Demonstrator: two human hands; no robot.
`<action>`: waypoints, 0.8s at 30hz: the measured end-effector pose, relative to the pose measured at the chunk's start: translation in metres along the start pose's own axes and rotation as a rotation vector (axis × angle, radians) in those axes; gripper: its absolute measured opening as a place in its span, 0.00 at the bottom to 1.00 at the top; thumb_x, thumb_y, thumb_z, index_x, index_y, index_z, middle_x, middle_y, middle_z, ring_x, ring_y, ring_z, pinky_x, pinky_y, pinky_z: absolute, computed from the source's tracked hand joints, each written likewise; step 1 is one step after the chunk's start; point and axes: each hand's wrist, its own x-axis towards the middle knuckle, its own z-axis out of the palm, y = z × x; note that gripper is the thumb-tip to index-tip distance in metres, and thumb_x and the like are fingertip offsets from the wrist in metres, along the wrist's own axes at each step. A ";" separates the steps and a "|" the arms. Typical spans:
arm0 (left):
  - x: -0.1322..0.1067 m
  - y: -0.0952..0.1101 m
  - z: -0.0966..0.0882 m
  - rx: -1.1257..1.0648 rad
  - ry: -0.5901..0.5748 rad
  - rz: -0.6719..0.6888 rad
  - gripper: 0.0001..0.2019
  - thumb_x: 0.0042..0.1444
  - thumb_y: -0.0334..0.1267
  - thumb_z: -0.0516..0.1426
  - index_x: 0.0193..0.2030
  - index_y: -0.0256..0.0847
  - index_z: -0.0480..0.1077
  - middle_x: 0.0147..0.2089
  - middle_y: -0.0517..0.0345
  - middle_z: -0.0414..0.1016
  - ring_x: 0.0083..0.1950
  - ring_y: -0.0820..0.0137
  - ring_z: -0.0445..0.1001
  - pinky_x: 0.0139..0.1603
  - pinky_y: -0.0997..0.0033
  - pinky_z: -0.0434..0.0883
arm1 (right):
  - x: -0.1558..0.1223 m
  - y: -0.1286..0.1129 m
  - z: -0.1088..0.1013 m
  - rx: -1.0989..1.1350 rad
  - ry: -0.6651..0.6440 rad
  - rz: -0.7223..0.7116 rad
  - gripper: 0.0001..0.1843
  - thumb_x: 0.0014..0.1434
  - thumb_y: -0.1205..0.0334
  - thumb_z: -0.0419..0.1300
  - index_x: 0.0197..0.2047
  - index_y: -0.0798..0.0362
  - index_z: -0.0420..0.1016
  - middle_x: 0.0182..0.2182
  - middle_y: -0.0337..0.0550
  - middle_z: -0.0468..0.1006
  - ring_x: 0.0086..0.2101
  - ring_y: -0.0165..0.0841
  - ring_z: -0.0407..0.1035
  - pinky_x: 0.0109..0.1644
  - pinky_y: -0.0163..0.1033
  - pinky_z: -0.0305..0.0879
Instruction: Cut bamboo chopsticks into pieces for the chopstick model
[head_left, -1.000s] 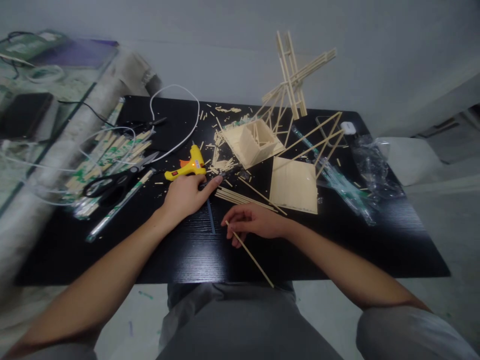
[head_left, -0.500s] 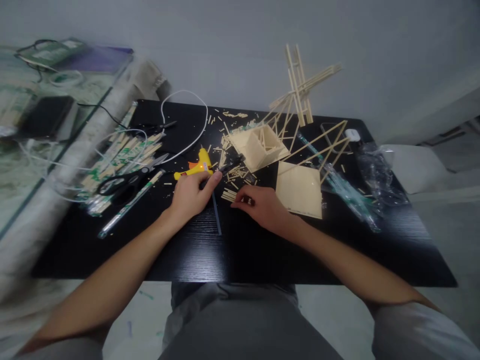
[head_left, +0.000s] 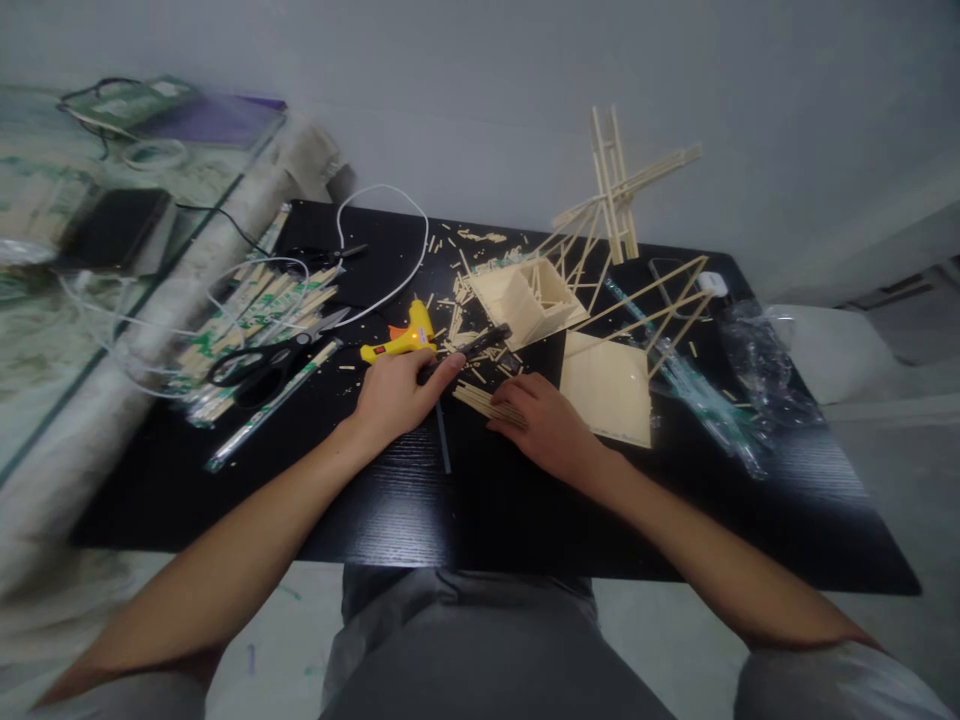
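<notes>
My left hand (head_left: 397, 395) is closed around a slim dark tool (head_left: 484, 342), whose far end points to the upper right; the kind of tool is unclear. Curled over a small bunch of thin wooden sticks (head_left: 480, 402), my right hand (head_left: 551, 430) grips their right ends, which the fingers partly hide. A yellow glue gun (head_left: 401, 338) lies just beyond my left hand. Below that hand, a narrow bluish-grey strip (head_left: 444, 440) extends toward the table's front. To the right of my right hand is a square wooden panel (head_left: 607, 390) with long sticks attached.
A wooden stick structure (head_left: 525, 300) stands at the back amid scattered stick pieces. Black-handled scissors (head_left: 262, 365) lie on wrapped stick bundles at left, near a white cable (head_left: 386, 188). Clear plastic wrapping (head_left: 772, 350) and a clear-and-green packet (head_left: 697, 385) lie at right.
My right fingers have shifted and now lie across the sticks, which show more of their length. The dark tool in my left hand reaches farther right. The whole view has shifted slightly.
</notes>
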 end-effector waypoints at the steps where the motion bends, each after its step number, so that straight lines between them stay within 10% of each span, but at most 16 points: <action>1: 0.000 0.000 0.001 -0.001 -0.001 -0.002 0.28 0.68 0.61 0.47 0.24 0.43 0.61 0.22 0.60 0.62 0.27 0.69 0.62 0.33 0.66 0.52 | -0.002 0.001 -0.001 -0.007 -0.008 0.002 0.11 0.61 0.66 0.72 0.45 0.54 0.77 0.44 0.51 0.81 0.46 0.47 0.73 0.55 0.54 0.71; 7: 0.004 0.002 -0.007 -0.049 -0.039 -0.015 0.27 0.67 0.62 0.47 0.26 0.43 0.63 0.25 0.59 0.67 0.29 0.68 0.65 0.34 0.66 0.57 | -0.009 0.001 -0.004 0.088 0.059 0.006 0.04 0.66 0.65 0.68 0.43 0.51 0.78 0.43 0.49 0.82 0.45 0.45 0.74 0.54 0.52 0.70; 12: -0.002 -0.004 -0.057 0.117 -0.009 -0.162 0.22 0.59 0.63 0.59 0.36 0.44 0.68 0.26 0.61 0.69 0.28 0.66 0.66 0.33 0.67 0.57 | -0.014 -0.002 -0.008 0.250 0.203 0.047 0.04 0.69 0.66 0.63 0.40 0.51 0.78 0.39 0.47 0.81 0.43 0.40 0.76 0.50 0.46 0.71; 18: -0.043 -0.044 -0.118 0.505 -0.073 -0.441 0.14 0.60 0.51 0.58 0.34 0.46 0.59 0.27 0.60 0.64 0.30 0.63 0.65 0.33 0.69 0.57 | -0.014 -0.003 -0.013 0.483 0.216 0.204 0.04 0.64 0.61 0.67 0.36 0.51 0.80 0.32 0.42 0.82 0.33 0.35 0.73 0.39 0.41 0.68; 24: -0.087 -0.077 -0.127 0.657 -0.068 -0.551 0.17 0.59 0.55 0.55 0.32 0.49 0.53 0.24 0.59 0.65 0.29 0.55 0.70 0.31 0.66 0.58 | -0.011 -0.004 -0.020 0.666 0.251 0.364 0.10 0.61 0.53 0.69 0.35 0.51 0.82 0.29 0.41 0.81 0.28 0.33 0.69 0.33 0.39 0.64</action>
